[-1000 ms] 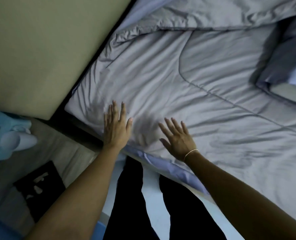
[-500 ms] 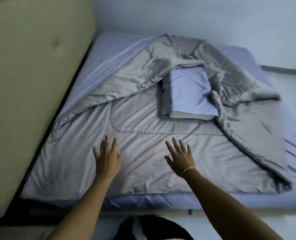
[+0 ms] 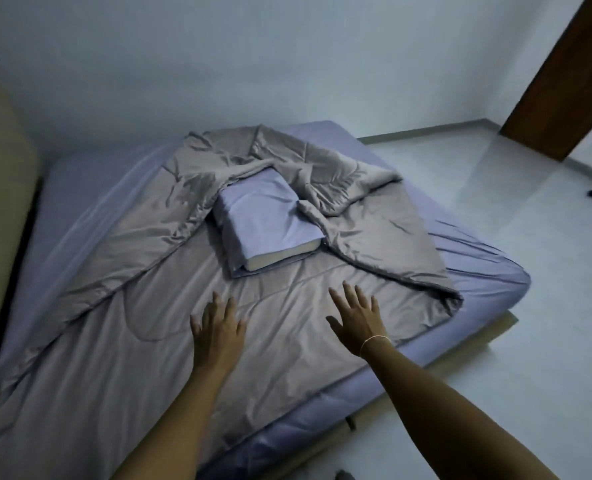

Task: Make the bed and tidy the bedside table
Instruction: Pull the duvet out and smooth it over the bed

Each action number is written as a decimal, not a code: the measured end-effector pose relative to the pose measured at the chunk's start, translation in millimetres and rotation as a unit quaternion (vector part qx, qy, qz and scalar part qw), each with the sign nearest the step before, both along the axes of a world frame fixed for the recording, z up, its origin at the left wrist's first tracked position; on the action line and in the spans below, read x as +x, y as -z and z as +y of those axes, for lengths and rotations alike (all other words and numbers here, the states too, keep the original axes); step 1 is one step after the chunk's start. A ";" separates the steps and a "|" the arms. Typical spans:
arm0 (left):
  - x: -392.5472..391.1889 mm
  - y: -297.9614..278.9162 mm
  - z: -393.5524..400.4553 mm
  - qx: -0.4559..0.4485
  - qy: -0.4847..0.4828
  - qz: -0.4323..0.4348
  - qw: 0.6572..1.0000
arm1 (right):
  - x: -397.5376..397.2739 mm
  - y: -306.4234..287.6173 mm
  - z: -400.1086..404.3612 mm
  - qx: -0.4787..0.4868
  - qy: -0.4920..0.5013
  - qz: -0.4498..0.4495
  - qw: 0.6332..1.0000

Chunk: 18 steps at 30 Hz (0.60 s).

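No readable writing anywhere. Grey duvet [image 3: 287, 327] lies on the bed [image 3: 488, 271], bunched around the pillow [image 3: 266, 216] at mid-bed; its long axis runs away from the headboard [image 3: 0, 209]. Left hand [image 3: 218, 332] and right hand [image 3: 358, 318] are splayed flat over the duvet, gripping nothing. Contact unclear.

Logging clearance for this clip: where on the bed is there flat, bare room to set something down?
Free: the smoothed comforter between the headboard and the left hand, and the bare sheet strip along the headboard. Crowded: the middle, where the pillow sits among bunched comforter folds.
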<state>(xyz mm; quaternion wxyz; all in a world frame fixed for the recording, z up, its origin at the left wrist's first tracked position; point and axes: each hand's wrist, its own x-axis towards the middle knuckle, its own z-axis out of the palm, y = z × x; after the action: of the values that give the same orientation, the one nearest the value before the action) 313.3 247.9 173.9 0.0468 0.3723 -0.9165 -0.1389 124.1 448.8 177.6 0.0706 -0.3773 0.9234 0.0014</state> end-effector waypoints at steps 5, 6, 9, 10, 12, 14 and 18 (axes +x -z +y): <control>-72.5 -22.0 22.1 -0.022 0.040 0.018 0.999 | -57.7 -15.3 30.1 -0.014 0.045 0.021 0.999; -89.4 -24.3 28.2 -0.022 0.045 0.018 0.999 | -70.1 -17.7 37.0 -0.018 0.052 0.024 0.998; -141.7 -28.5 49.6 -0.030 0.058 0.033 0.997 | -107.2 -24.6 59.5 -0.030 0.060 0.026 0.997; -161.6 -28.3 60.4 -0.031 0.062 0.036 0.997 | -122.1 -25.8 70.2 -0.029 0.059 0.025 0.998; -197.8 -27.8 84.7 -0.024 0.064 0.048 0.997 | -152.2 -26.0 92.5 -0.024 0.061 0.021 0.998; -234.8 -24.8 112.7 -0.019 0.070 0.057 0.996 | -184.8 -25.1 120.1 -0.022 0.069 0.017 0.997; -293.2 -5.9 158.9 -0.009 0.078 0.070 0.994 | -241.7 -19.8 176.6 -0.006 0.069 0.000 0.998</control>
<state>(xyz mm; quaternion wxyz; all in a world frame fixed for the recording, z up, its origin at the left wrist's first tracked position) 20.1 406.8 179.8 0.1030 0.2886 -0.9384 -0.1597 -117.7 625.5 197.4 0.0683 -0.3130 0.9472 -0.0093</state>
